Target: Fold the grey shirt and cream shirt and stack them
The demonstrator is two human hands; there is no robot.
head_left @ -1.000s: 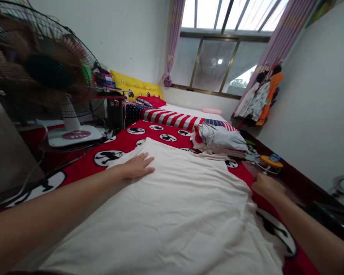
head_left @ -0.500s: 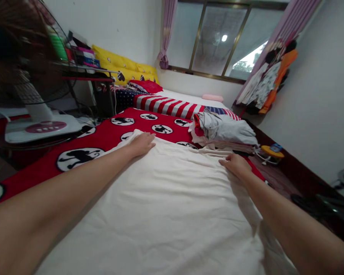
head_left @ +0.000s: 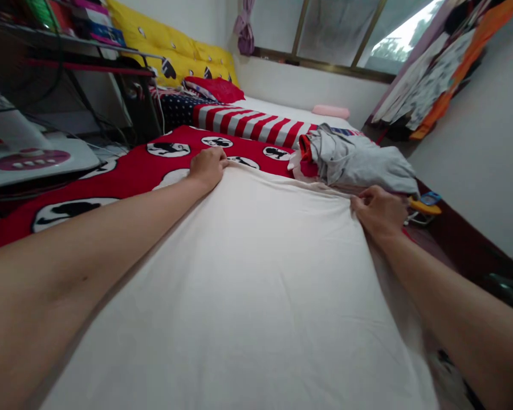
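Observation:
A large piece of white cloth (head_left: 256, 285) spreads toward me over a red blanket (head_left: 132, 182) with black-and-white round prints. My left hand (head_left: 208, 168) pinches the cloth's far left corner. At the far right corner, my right hand (head_left: 379, 212) grips the edge between thumb and fingers. Between the two hands the far edge is drawn taut, and the surface looks nearly smooth. Whether the cloth is a garment or a sheet I cannot tell. Just beyond my right hand lies a pile of folded clothes (head_left: 359, 156), grey on top.
A white fan base (head_left: 38, 156) stands at the left beside a cluttered desk (head_left: 89, 40). Behind are a bed with a striped red-and-white cover (head_left: 248, 122) and a yellow cushioned headboard (head_left: 171, 48). Clothes (head_left: 448, 80) hang at the right wall, above a yellow stool (head_left: 425, 206).
My left hand has gone from lying flat to pinching the corner. My right hand has moved outward, and the wrinkled cloth is now pulled smooth. The view has tilted down.

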